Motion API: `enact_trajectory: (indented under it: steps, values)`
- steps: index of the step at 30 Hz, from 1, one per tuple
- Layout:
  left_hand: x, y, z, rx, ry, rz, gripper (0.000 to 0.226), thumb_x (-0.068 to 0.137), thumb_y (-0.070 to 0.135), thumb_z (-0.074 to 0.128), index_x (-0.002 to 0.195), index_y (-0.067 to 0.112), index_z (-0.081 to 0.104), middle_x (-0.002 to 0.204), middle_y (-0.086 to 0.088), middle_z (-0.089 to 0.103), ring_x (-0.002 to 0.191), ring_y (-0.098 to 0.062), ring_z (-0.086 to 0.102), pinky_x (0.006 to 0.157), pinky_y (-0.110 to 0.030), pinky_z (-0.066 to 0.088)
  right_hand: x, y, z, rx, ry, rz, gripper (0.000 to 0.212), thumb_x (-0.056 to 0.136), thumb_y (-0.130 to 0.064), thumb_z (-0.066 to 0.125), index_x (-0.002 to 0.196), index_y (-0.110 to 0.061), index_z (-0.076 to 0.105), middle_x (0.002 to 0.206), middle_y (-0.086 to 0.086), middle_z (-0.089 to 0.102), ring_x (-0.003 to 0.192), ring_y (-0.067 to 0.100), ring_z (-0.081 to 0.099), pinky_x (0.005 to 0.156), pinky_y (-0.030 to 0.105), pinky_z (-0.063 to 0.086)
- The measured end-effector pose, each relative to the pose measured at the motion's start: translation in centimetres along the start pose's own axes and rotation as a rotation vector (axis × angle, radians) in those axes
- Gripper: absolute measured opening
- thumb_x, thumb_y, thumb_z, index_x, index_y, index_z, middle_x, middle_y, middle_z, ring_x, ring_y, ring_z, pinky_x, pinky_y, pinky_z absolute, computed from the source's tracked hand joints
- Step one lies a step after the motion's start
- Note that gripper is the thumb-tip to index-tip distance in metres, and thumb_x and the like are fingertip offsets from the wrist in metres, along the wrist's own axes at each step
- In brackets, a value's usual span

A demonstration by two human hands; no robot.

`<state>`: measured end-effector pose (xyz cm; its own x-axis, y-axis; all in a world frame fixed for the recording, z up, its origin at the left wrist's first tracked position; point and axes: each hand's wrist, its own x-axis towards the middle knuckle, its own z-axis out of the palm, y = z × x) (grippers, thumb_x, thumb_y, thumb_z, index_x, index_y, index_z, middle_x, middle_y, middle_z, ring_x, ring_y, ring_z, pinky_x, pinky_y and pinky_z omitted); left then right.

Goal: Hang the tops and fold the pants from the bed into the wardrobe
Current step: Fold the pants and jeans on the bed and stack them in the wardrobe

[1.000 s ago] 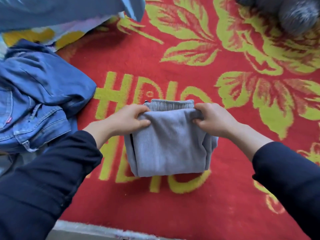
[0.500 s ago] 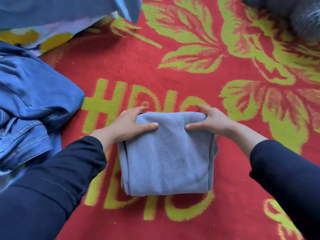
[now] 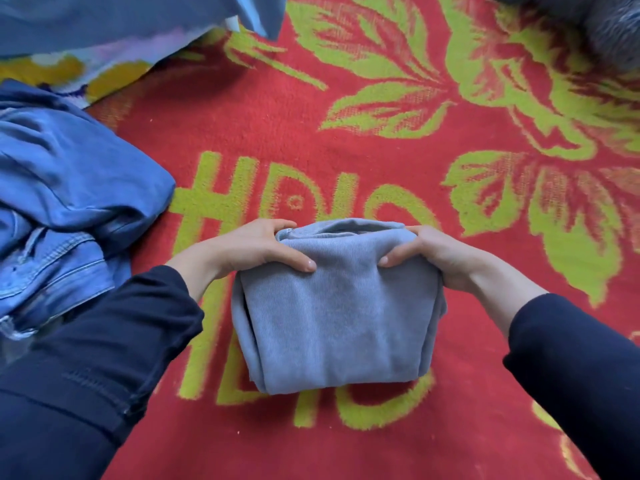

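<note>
Blanket: red, with yellow-green leaves and letters, spread under everything. It looks to be the bed's cover.

Jeans: a loose blue heap at the left, well apart from the grey bundle. They are not yet folded, so probably waiting their turn.

Grey pants: the folding of this pair looks finished, and the step in hand seems to be picking it up for the wardrobe. They form a thick, squarish bundle of soft ribbed knit in the middle of the blanket. Stacked layers show down the left side. The rounded near edge rests on the blanket and the far edge is raised, with a stitched hem peeping out there.

Blue cloth: in the top left corner. What kind of garment it is cannot be told.

Left hand: grips the far left corner of the bundle, thumb on top and fingers curled round behind.

Right hand: grips the far right corner the same way. The lift calls for both hands to pinch all the layers together and support the bundle from below, or it may sag open. The wardrobe is out of view.
</note>
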<state>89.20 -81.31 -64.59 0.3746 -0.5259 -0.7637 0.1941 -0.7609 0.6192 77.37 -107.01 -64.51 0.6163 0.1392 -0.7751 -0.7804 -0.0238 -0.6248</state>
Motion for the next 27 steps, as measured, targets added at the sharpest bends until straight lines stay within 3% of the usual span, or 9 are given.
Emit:
enact_trajectory:
  steps: [2,4,8,12,14,16,19,22,27]
  values:
    - [-2.0,0.4,0.5,0.033,-0.030,0.064,0.052,0.064,0.035,0.086,0.111,0.028,0.065,0.104,0.010,0.072,0.097,-0.008,0.068,0.092,-0.037,0.052,-1.9,-0.4,0.7,-0.081,-0.009,-0.041,0.051,0.066,-0.010,0.080,0.115,-0.019,0.069,0.113,0.005,0.071,0.107,0.022,0.067,0.096,0.040,0.050]
    - [-4.0,0.6,1.4,0.065,0.008,0.115,0.040,0.068,0.031,0.086,0.101,0.026,0.066,0.096,0.008,0.072,0.091,-0.009,0.068,0.087,-0.038,0.054,-4.1,-0.6,1.6,-0.171,0.047,-0.094,0.045,0.070,-0.015,0.083,0.113,-0.025,0.070,0.109,-0.003,0.073,0.104,0.013,0.068,0.093,0.035,0.050]
    - [-7.9,-0.2,3.9,0.092,0.091,0.186,0.039,0.064,0.042,0.086,0.094,0.032,0.062,0.090,0.011,0.070,0.086,-0.006,0.066,0.079,-0.035,0.054,-8.3,0.5,4.4,-0.232,0.174,-0.156,0.036,0.069,-0.024,0.086,0.101,-0.022,0.070,0.096,0.000,0.074,0.094,0.015,0.070,0.087,0.039,0.055]
    - [-12.4,-1.9,6.6,0.123,0.249,0.292,0.037,0.065,0.036,0.085,0.093,0.033,0.061,0.084,0.013,0.067,0.081,-0.006,0.063,0.075,-0.033,0.051,-12.0,1.9,8.1,-0.299,0.294,-0.272,0.034,0.067,-0.023,0.087,0.094,-0.016,0.068,0.089,0.004,0.072,0.083,0.009,0.067,0.076,0.032,0.052]
    - [-15.1,-3.1,8.5,0.117,0.362,0.329,0.036,0.065,0.031,0.082,0.094,0.034,0.061,0.081,0.014,0.067,0.078,-0.004,0.062,0.071,-0.030,0.050,-14.1,2.4,9.8,-0.358,0.320,-0.338,0.032,0.067,-0.022,0.088,0.090,-0.014,0.066,0.085,0.010,0.068,0.074,0.009,0.060,0.068,0.034,0.050]
    - [-18.2,-4.6,10.7,0.090,0.467,0.369,0.035,0.066,0.026,0.078,0.095,0.035,0.061,0.084,0.016,0.067,0.080,-0.005,0.063,0.071,-0.032,0.051,-16.2,2.8,11.8,-0.408,0.310,-0.405,0.029,0.067,-0.019,0.086,0.087,-0.015,0.066,0.081,0.012,0.065,0.069,0.010,0.056,0.062,0.041,0.050]
    - [-23.0,-7.2,14.3,0.086,0.638,0.400,0.036,0.064,0.027,0.068,0.099,0.034,0.060,0.093,0.015,0.066,0.094,-0.010,0.063,0.077,-0.033,0.050,-19.1,3.8,14.8,-0.469,0.296,-0.483,0.028,0.065,-0.017,0.086,0.084,-0.021,0.066,0.070,0.005,0.063,0.060,0.008,0.050,0.052,0.040,0.049]
    - [-27.9,-9.6,18.4,0.131,0.808,0.400,0.044,0.064,0.026,0.063,0.107,0.037,0.054,0.099,0.011,0.066,0.094,-0.014,0.062,0.078,-0.037,0.051,-21.8,5.4,17.6,-0.594,0.248,-0.569,0.033,0.063,-0.018,0.087,0.087,-0.025,0.066,0.068,-0.001,0.060,0.059,0.005,0.049,0.054,0.039,0.049]
    - [-37.0,-14.0,27.5,0.163,1.013,0.322,0.034,0.071,0.036,0.054,0.105,0.035,0.055,0.094,0.007,0.060,0.091,-0.016,0.058,0.073,-0.038,0.049,-27.2,10.0,23.5,-0.795,0.138,-0.782,0.029,0.066,-0.015,0.082,0.089,-0.026,0.067,0.069,-0.010,0.062,0.060,0.004,0.050,0.053,0.027,0.044]
